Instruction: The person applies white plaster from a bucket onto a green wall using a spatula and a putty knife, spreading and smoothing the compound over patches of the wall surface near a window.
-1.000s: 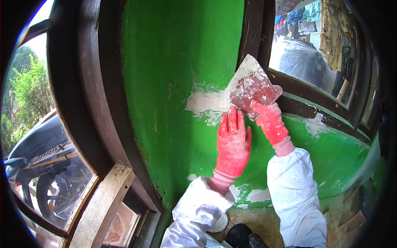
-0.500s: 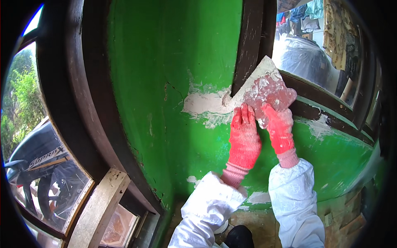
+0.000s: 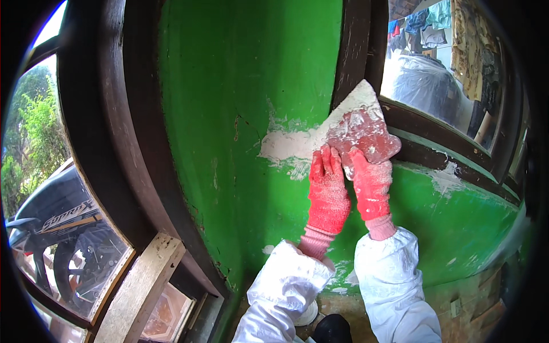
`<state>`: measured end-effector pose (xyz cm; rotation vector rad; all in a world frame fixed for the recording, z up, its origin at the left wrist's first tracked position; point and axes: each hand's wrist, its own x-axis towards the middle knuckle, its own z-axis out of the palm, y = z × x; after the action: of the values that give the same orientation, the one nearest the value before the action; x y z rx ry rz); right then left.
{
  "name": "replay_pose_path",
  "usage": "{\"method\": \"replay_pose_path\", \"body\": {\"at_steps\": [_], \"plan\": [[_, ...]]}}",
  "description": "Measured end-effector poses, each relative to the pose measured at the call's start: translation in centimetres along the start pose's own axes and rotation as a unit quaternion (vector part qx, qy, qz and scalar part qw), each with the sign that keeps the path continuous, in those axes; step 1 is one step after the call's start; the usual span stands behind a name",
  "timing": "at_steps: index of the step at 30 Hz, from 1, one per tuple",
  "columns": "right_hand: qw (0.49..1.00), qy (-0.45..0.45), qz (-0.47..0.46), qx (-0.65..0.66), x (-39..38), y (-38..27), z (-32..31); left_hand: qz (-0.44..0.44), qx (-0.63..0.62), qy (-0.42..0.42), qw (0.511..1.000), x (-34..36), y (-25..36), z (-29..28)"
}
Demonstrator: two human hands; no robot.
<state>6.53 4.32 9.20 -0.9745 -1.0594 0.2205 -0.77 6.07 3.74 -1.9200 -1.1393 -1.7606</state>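
Evidently, wall work is in hand on a glossy green painted wall [image 3: 274, 217], with clock positions read from the tool. At nine o'clock lies a rough off-white plaster patch [image 3: 286, 146] with ragged edges; at four o'clock, an off-white plaster smear [image 3: 449, 180]. A dark-brown wooden window frame [image 3: 351, 51] stands at twelve. Its pane shows hanging clothes [image 3: 433, 37] at one o'clock and a bulky object wrapped in clear plastic [image 3: 420, 86] just below them. Another pane, between eight and nine, shows a dark motorcycle [image 3: 68, 211]; a pale wooden beam [image 3: 140, 291] sits at eight. A brown floor [image 3: 457, 320] shows at five.

The tool, a red flat-bodied scraper with a plaster-coated triangular blade [image 3: 369, 134], lies over the patch's right end and the frame's lower corner. Its sharp corner points to twelve; its straight coated edge slants from one to seven, and its visible long axis runs close to twelve–six.

The right hand, in a plaster-dusted red knit glove [image 3: 372, 188], grips the tool's lower side near six, thumb on its face. The left hand, gloved alike [image 3: 329, 194], is at seven, fingers extended up to the tool's lower-left side; whether they press tool or wall cannot be told.
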Motion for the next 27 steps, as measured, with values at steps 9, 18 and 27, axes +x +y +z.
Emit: {"method": "replay_pose_path", "body": {"at_steps": [9,18,27], "plan": [[0.998,0.021,0.045,-0.023,-0.9,0.1,-3.6,0.023,-0.048,-0.090,0.995,-1.7,1.3,-1.4],[0.997,-0.015,0.042,0.055,-1.8,1.0,-0.9,0.004,0.022,-0.052,0.998,-1.4,-0.1,-1.8],[0.991,0.014,0.087,0.106,-0.7,1.4,-3.0,0.019,-0.036,-0.050,0.998,-0.6,2.3,-1.3]]}}
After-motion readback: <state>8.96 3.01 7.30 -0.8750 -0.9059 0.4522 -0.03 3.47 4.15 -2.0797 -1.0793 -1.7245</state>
